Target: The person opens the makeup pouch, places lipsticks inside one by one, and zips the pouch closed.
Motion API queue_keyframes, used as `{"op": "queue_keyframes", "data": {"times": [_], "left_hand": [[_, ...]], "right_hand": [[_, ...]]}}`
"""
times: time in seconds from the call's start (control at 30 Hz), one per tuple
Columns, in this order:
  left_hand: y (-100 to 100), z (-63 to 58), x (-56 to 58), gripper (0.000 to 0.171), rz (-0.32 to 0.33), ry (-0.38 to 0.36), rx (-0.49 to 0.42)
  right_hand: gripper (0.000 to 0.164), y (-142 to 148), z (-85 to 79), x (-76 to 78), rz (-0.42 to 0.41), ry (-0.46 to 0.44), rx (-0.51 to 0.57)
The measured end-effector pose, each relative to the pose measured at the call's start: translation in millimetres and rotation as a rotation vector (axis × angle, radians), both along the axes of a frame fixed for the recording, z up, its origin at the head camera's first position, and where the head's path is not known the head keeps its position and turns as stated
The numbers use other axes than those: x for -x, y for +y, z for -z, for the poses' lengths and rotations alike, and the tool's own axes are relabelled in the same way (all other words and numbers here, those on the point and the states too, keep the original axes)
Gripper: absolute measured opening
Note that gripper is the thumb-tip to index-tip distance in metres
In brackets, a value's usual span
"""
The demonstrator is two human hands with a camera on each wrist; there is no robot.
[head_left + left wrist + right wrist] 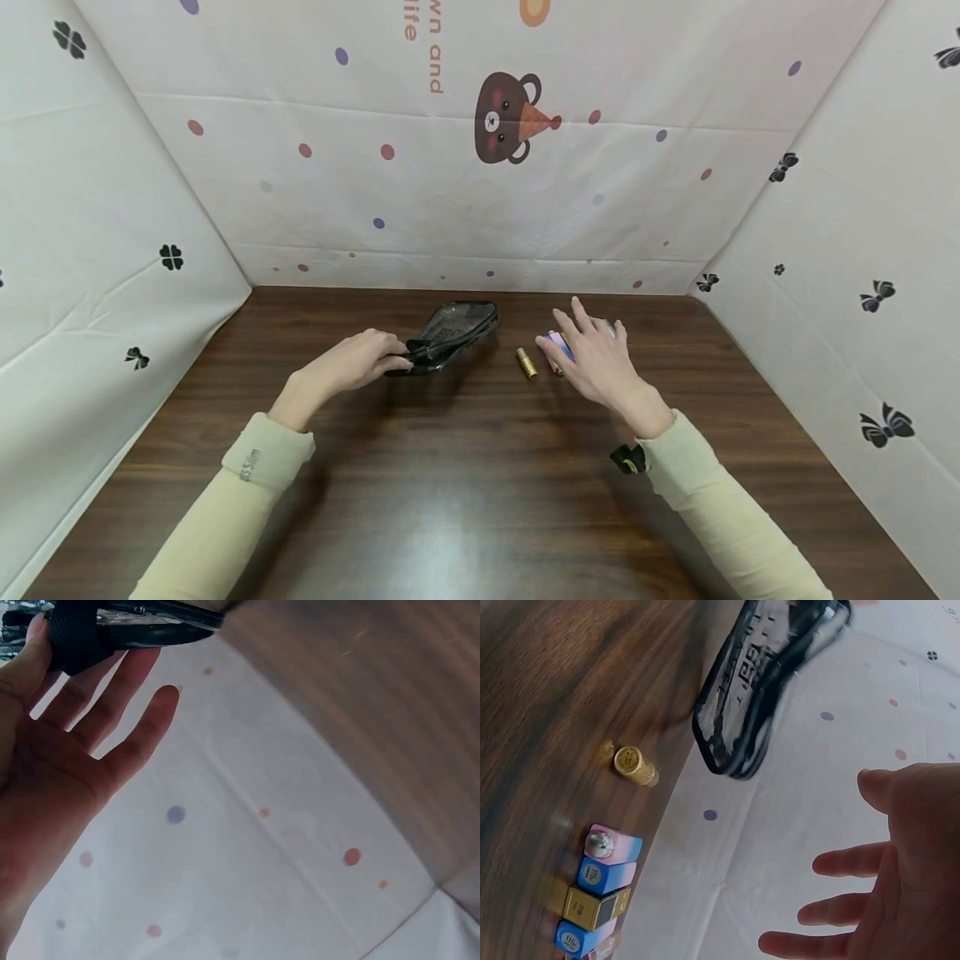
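My left hand (358, 360) pinches the near left end of a see-through pouch with black trim (459, 325), its thumb on one side and fingers on the other. Dark lettering shows on the pouch, which tilts over the table. My right hand (600, 360) has its fingers spread above a row of small lipstick-like items, partly hiding them in the head view. In the right wrist view the row holds pink-and-blue square tubes (604, 876) and a gold square one (592, 907). A round gold tube (527, 364) stands apart from the row, between it and the pouch.
The brown wood-grain table (442, 467) meets a white patterned cloth (420, 200) at the back. Similar white cloth walls (817, 350) rise at both sides. A small black device (627, 458) sits at my right wrist, by the cuff.
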State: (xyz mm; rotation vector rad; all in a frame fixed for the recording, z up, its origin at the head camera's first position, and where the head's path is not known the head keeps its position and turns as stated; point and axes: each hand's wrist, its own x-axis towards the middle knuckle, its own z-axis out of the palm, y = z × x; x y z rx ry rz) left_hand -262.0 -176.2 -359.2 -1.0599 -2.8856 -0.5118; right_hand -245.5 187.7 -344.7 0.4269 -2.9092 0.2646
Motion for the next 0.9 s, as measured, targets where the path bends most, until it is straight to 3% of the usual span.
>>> {"op": "queue_keyframes", "data": {"times": [0.37,0.63,0.8,0.9], "left_hand": [[2,-48.2,-8.1,0.013,-0.052,0.085,-0.136],[2,-68.8,-14.6,0.013,-0.002,0.136,-0.261],[6,-81.2,-19.3,0.009,0.024,0.166,-0.273],[14,-87.2,-21.6,0.009,0.05,0.171,-0.272]], "right_hand": [[0.069,-11,-12.4,-3.7,-0.073,0.036,0.029],[0.07,-15,-14.1,-5.7,-0.073,0.029,0.03],[0.069,-17,-16.7,-7.5,-0.088,0.067,0.047],[0.062,-21,-20.9,-9.3,-0.147,0.117,0.105]]}}
